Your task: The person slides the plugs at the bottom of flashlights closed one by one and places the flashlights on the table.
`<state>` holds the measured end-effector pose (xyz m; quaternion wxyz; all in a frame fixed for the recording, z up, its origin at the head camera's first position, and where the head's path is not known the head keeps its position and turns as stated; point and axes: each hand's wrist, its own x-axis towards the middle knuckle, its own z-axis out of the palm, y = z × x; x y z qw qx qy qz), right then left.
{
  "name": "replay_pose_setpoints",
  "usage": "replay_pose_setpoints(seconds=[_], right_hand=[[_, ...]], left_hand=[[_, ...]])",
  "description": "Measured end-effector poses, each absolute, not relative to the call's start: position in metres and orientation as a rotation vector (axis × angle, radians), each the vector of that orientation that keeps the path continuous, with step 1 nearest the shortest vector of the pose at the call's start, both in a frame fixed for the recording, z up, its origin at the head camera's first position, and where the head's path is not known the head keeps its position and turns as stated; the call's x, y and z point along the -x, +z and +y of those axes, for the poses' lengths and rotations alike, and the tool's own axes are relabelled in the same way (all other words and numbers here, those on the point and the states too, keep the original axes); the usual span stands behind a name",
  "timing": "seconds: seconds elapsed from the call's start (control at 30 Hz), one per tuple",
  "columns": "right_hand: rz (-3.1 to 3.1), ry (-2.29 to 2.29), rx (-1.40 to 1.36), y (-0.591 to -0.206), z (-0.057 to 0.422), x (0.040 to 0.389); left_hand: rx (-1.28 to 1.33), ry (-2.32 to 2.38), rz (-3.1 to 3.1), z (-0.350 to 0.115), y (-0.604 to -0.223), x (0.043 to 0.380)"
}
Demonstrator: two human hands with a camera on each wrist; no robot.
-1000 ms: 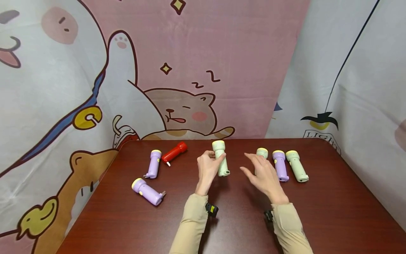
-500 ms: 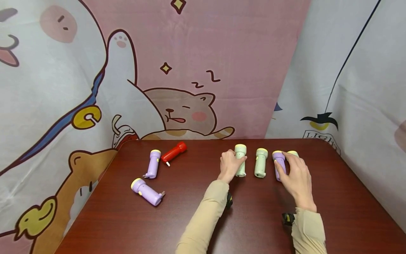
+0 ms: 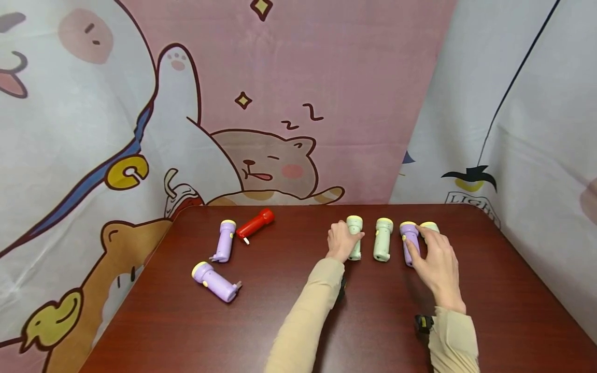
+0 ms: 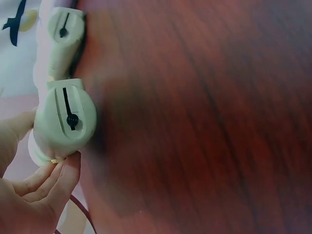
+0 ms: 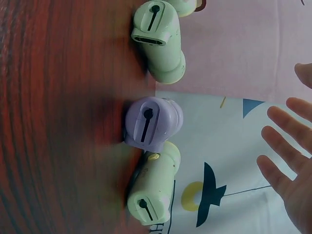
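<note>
My left hand pinches a pale green flashlight that lies on the table, its yellow-rimmed head facing away. In the left wrist view, thumb and fingertips sit on either side of the flashlight's barrel. A second pale green flashlight lies just to its right. Farther right, a purple flashlight lies beneath my right hand, which is spread above it. The right wrist view shows those fingers apart from the flashlights. Partly covered by that hand is another green flashlight.
On the left side of the dark red table lie two purple flashlights and a red flashlight, at different angles. A cartoon-printed cloth hangs behind the table's far edge.
My left hand has carried the green flashlight rightward and lowered it to the table beside the other green one. My right hand has moved right, over the purple flashlight.
</note>
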<state>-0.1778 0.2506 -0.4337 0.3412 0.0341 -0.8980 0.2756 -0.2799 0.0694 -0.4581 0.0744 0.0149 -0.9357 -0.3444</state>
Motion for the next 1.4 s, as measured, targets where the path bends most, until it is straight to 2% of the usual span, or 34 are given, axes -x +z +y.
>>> replay_pose_setpoints(seconds=[0.43, 0.8, 1.1, 1.4], right_hand=[[-2.354, 0.712, -0.112, -0.435, 0.249, 0.179], [-2.258, 0.688, -0.225, -0.44, 0.244, 0.187], [-2.244, 0.694, -0.246, -0.441, 0.242, 0.187], [-2.289, 0.677, -0.252, -0.446, 0.237, 0.186]], left_hand=[[-0.058, -0.979, -2.848, 0.072, -0.459, 0.282], [-0.038, -0.879, -2.869, 0.052, -0.456, 0.276], [-0.08, -0.914, -2.742, 0.009, -0.435, 0.256], [-0.384, -0.864, -2.586, -0.056, -0.418, 0.228]])
